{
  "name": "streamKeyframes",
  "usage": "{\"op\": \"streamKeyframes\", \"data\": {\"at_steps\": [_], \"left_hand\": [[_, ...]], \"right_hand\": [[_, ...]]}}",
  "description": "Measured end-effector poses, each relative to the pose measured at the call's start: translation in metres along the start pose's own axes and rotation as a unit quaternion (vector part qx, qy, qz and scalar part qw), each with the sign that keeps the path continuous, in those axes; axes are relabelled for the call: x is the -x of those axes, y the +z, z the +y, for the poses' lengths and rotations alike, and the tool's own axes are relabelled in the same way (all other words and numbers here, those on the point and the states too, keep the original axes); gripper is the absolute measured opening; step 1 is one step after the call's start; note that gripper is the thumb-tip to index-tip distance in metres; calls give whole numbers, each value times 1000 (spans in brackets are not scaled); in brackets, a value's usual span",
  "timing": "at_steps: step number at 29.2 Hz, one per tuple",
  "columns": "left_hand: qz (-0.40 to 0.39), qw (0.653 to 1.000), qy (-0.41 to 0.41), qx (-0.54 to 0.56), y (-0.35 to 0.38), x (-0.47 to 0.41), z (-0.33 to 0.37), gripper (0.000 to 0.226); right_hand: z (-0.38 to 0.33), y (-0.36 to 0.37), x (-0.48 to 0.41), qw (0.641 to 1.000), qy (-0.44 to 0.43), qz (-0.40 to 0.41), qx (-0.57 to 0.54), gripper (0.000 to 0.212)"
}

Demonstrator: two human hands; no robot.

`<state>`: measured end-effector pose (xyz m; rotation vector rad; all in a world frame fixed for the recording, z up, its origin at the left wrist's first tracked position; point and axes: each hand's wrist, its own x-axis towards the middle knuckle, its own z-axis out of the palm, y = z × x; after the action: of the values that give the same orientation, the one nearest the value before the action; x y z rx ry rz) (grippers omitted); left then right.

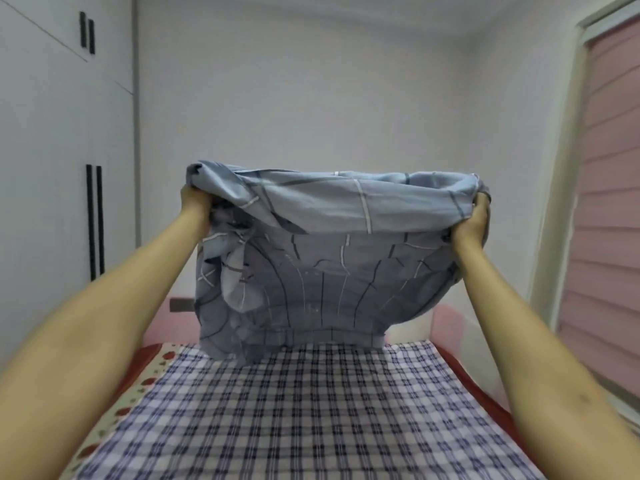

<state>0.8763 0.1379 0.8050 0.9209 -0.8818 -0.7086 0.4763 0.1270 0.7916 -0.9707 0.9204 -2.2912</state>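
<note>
We grip the blue cloth (pixel 311 244) at both top ends: left hand (pixel 195 202) and right hand (pixel 476 218) clenched on it. It hangs between them, above the checked bed (pixel 304 410).

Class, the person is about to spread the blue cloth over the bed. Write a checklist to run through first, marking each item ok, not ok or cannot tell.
1. Left hand grips one top end of the cloth: ok.
2. Right hand grips the other top end: ok.
3. Cloth hangs open and unbunched: not ok, it is folded over along the top and crumpled on the left.
4. Cloth's lower edge is clear of the checked sheet: cannot tell.
5. Checked sheet lies smooth, with nothing on it where the cloth would land: ok.
</note>
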Motion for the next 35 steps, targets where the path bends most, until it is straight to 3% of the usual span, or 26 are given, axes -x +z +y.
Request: {"op": "streamKeyframes", "data": {"at_steps": [1,3,6,11,17,18,21,26,28,31,35], "left_hand": [[-26,1000,-7,-1,-8,5,-10,39],[-1,998,29,-51,-20,21,-30,30],[26,991,10,-131,-34,47,-49,28],[12,962,0,-274,-73,58,-107,16],[-59,907,-61,-412,-130,95,-201,21],[-69,897,-80,-429,-140,105,-214,17],[-87,873,-133,-460,-181,124,-274,34],[-160,849,-101,-494,-229,175,-317,22],[-190,817,-112,-532,-254,188,-347,22],[-219,760,-160,-590,-294,198,-400,15],[-307,668,-135,-664,-334,236,-450,13]], "right_hand": [[10,-10,5,1000,8,12,15,33],[26,-34,19,999,45,16,20,42],[48,-59,28,997,68,42,19,53],[78,-93,69,993,98,47,48,27],[145,-146,131,971,188,54,137,25],[154,-152,143,965,200,48,165,27],[192,-179,182,946,215,-8,242,30],[235,-226,231,896,233,-99,366,27],[258,-244,252,857,235,-160,430,25],[285,-270,279,823,269,-167,472,26],[320,-290,317,783,316,-192,500,9]]}}
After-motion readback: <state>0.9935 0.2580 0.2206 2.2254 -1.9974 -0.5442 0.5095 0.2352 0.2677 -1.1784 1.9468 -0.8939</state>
